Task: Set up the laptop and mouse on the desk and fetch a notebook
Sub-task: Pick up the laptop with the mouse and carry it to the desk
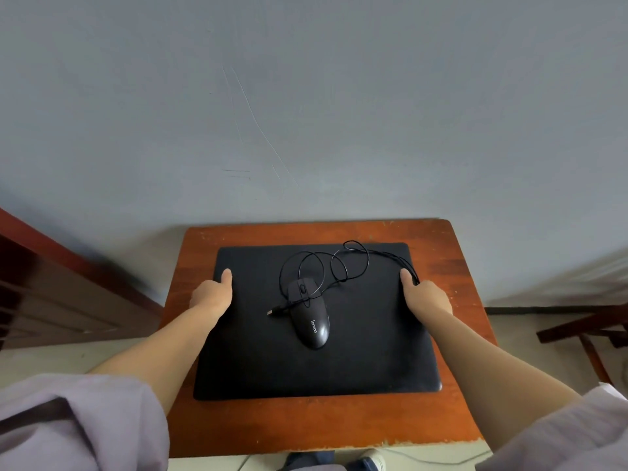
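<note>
A closed black laptop [356, 362] lies flat on a small reddish wooden desk [323, 426]. On its lid rests a black wired mouse [310, 317], its cable [339, 263] looped toward the back and its USB plug [271, 312] lying free beside it. My left hand [213, 294] grips the laptop's left edge, thumb on top. My right hand [424, 295] grips the right edge the same way, with the cable running under its thumb. No notebook is in view.
The desk stands against a pale grey wall [306, 113]. Dark wooden furniture [51, 294] is at the left, and a wooden chair frame [591, 331] at the right. My shoes [370, 462] show below the desk's front edge.
</note>
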Action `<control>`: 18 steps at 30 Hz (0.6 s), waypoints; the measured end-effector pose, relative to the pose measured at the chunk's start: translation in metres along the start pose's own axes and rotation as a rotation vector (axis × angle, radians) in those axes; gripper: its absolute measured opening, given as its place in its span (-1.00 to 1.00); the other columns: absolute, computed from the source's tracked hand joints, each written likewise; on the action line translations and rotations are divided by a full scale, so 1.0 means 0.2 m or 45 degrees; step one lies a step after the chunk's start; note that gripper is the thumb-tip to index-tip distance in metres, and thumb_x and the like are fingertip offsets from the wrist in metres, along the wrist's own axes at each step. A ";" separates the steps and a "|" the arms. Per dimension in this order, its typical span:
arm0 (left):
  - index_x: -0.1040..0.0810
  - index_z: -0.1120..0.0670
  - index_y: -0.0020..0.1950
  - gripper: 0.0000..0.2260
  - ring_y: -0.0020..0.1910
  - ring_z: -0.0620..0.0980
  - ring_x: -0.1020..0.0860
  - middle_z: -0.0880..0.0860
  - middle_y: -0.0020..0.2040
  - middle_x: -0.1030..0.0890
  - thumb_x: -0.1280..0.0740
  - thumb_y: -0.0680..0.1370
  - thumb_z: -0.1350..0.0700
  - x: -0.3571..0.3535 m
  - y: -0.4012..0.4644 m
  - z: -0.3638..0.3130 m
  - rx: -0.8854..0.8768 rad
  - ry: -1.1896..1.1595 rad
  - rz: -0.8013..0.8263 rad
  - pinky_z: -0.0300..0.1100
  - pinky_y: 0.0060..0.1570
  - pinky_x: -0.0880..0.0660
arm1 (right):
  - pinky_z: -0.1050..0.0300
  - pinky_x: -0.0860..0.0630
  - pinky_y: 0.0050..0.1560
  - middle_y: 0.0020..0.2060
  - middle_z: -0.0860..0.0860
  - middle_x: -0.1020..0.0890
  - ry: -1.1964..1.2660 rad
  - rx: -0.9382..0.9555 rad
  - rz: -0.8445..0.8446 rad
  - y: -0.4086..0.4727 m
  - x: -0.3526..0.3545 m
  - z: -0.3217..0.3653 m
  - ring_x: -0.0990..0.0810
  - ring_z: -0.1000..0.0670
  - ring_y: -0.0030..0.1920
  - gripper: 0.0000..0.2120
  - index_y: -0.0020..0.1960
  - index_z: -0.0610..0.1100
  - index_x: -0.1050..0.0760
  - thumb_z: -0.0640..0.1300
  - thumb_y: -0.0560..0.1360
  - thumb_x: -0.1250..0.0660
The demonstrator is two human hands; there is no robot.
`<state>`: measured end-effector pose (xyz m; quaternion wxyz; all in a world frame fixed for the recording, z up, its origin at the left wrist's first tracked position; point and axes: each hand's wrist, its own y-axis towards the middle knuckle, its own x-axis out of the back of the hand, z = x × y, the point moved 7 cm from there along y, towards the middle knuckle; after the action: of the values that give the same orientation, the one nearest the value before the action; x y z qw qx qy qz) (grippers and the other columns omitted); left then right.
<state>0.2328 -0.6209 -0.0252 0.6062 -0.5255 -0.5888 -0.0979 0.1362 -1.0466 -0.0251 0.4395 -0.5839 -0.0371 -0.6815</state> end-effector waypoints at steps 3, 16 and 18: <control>-0.51 0.33 0.09 -0.33 -0.14 0.20 -0.57 0.20 -0.11 -0.57 0.05 0.58 -0.25 0.02 -0.02 -0.06 -0.049 0.002 0.023 -0.05 -0.25 -0.41 | 0.06 -0.41 -0.26 -0.31 -0.09 -0.51 0.049 -0.013 -0.042 -0.01 0.02 -0.04 -0.50 -0.12 -0.27 -0.33 -0.09 -0.23 -0.43 0.33 0.50 0.13; -0.45 0.32 0.23 -0.34 0.15 0.25 -0.51 0.26 0.18 -0.55 0.06 0.59 -0.24 -0.46 -0.62 -0.99 -0.727 0.249 0.235 0.00 0.08 -0.46 | 0.04 -0.40 -0.19 -0.23 -0.10 -0.57 0.327 -0.528 -0.405 -0.35 0.47 -1.09 -0.49 -0.13 -0.21 -0.34 -0.12 -0.20 -0.48 0.33 0.48 0.12; -0.45 0.31 0.21 -0.34 0.13 0.25 -0.52 0.25 0.17 -0.56 0.06 0.58 -0.24 -0.63 -0.85 -1.13 -0.857 0.307 0.298 -0.01 0.04 -0.45 | 0.06 -0.35 -0.23 -0.32 -0.04 -0.50 0.385 -0.656 -0.466 -0.49 0.53 -1.37 -0.44 -0.08 -0.28 -0.37 -0.12 -0.19 -0.46 0.32 0.49 0.11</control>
<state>0.2097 -0.9276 0.0162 0.4715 -0.7439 -0.3840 -0.2771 -0.1282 -1.2002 0.0205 0.1486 -0.5517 0.0976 -0.8149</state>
